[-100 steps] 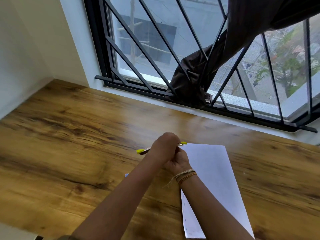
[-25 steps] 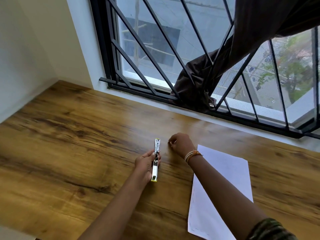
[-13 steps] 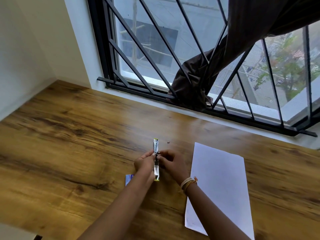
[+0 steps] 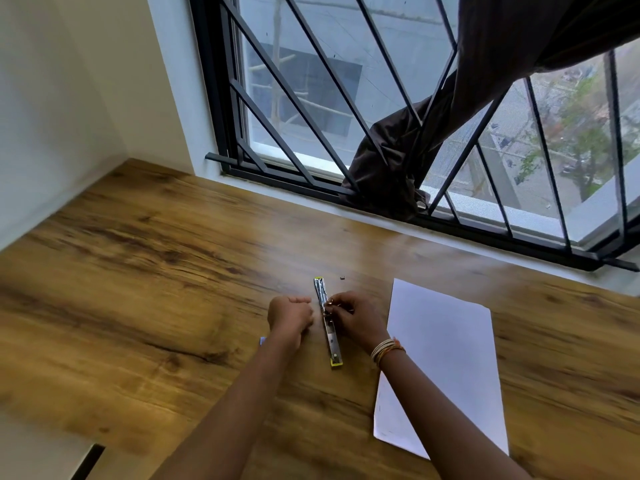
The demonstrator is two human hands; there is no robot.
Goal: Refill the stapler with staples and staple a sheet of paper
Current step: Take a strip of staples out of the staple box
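The stapler (image 4: pixel 331 341) lies unfolded flat on the wooden table (image 4: pixel 138 289), its metal channel pointing to the window and its yellow end toward me. My right hand (image 4: pixel 356 318) rests against its middle, fingertips pinched on the metal hinge part. Just left of the stapler my left hand (image 4: pixel 290 315) is curled into a loose fist, apart from it; I cannot tell whether it holds anything. A white sheet of paper (image 4: pixel 446 362) lies to the right. A tiny dark bit (image 4: pixel 343 278), perhaps staples, lies beyond the stapler.
A small blue-white box corner (image 4: pixel 262 341) peeks out from under my left wrist. A barred window (image 4: pixel 311 133) with a dark curtain (image 4: pixel 433 140) bundled into it runs along the table's far edge. A wall closes the left side.
My left hand has let go of the stapler and drawn slightly left. The stapler now lies flat on the table with only my right hand at it.
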